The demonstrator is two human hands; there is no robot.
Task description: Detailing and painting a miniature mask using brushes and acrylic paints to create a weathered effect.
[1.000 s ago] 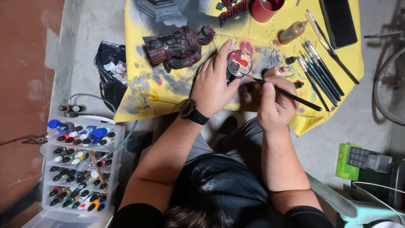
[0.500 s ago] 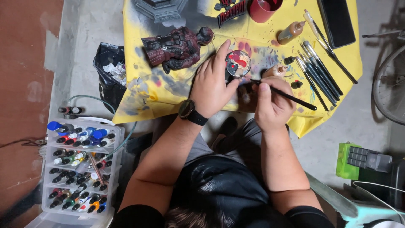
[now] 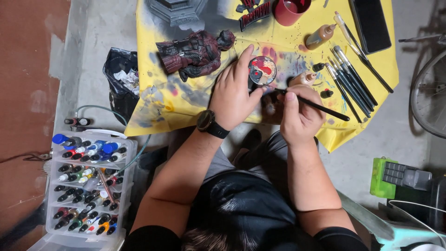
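Entry, near to far.

Paint-bottle rack (image 3: 86,186): clear plastic, stood on the floor at the person's left, well apart from the work.

Right hand (image 3: 299,116): fingers pinched together on a thin dark brush (image 3: 316,106), its tip laid toward the round disc. Risk judged: a slip of this pinch would drag wet paint across finished colour.

Left hand (image 3: 232,93): curled round the small round disc (image 3: 262,70), painted red, white and black, and held just above the yellow cloth on the worktop (image 3: 158,107). Whether the disc sat on a handle or stub could not be told, the fingers hiding it. Risk judged: a loosened hold would drop the disc face-down on the stained cloth.

Small dropper bottles (image 3: 307,78): just beside the right hand, apt to be knocked by the brush handle.

Spare brushes (image 3: 348,79): laid in a row, farther right.

Dark red figure (image 3: 193,53): lying on its side, near the left fingertips, within reach of a stray smear.

Red cup (image 3: 290,10): at the far edge, spillable if the cloth were tugged.
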